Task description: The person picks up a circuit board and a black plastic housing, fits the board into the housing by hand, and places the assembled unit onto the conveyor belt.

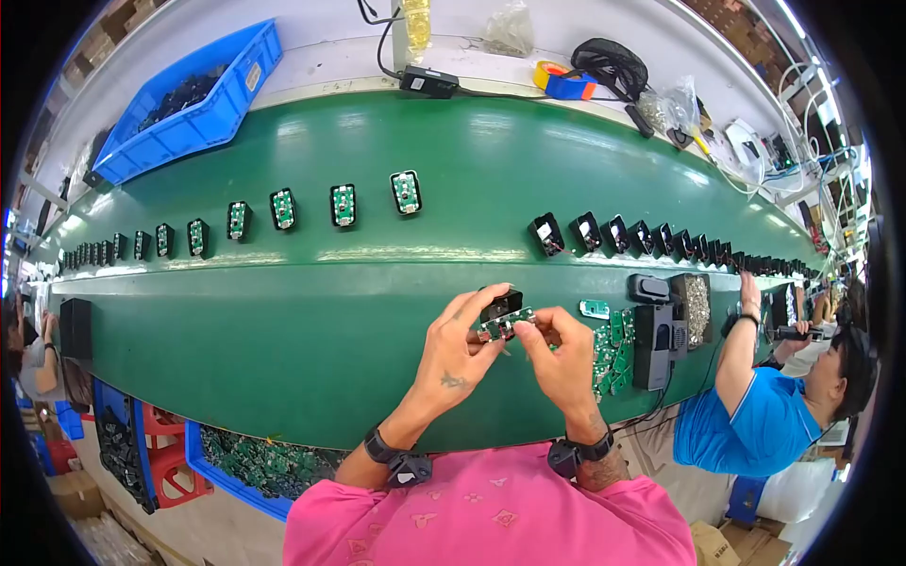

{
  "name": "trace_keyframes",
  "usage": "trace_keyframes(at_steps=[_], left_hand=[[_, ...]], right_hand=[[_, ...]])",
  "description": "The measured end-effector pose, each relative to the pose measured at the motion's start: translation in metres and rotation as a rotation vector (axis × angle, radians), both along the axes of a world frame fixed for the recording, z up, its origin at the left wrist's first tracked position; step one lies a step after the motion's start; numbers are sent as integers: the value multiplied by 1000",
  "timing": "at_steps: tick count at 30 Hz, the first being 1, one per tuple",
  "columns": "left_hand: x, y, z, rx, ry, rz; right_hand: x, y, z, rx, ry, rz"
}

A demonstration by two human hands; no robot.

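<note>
My left hand (455, 341) is closed around a small black plastic housing (503, 306), held just above the green bench. Between the fingers and thumb of my right hand (559, 357) is a green circuit board (506, 325), tilted across the open side of that housing. Whether the board sits inside the housing or only against it, I cannot tell. A pile of loose green circuit boards (613, 357) lies on the bench beside my right hand. Beyond my hands, a row of black housings with boards in them (343, 205) runs off to the left.
Black housings (588, 231) line up to the right. Near them stand a black device (653, 347) and a box of small metal parts (696, 311). A blue crate (189, 108) stands far left; another crate (236, 486) of boards is below the bench. A co-worker (764, 410) sits right.
</note>
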State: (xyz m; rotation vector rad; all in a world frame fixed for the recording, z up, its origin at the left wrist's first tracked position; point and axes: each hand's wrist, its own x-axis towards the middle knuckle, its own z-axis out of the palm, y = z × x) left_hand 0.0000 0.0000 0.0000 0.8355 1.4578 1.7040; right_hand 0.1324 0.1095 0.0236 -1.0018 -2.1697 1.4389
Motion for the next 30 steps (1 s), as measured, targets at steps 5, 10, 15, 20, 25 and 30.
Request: trace_keyframes(at_steps=[5, 10, 15, 20, 25, 30], left_hand=[[3, 6, -4, 103, 113, 103], [-6, 2, -1, 76, 170, 42], [-7, 7, -4, 62, 211, 19], [4, 23, -26, 112, 372, 152], [15, 27, -12, 127, 220, 185], [8, 25, -25, 216, -74, 5]], right_hand=[[-14, -11, -3, 196, 329, 155], [-5, 3, -16, 135, 185, 12], [-2, 16, -1, 2, 128, 259], [-5, 15, 12, 276, 39, 224], [-3, 19, 7, 271, 65, 89], [-3, 19, 8, 427, 85, 60]])
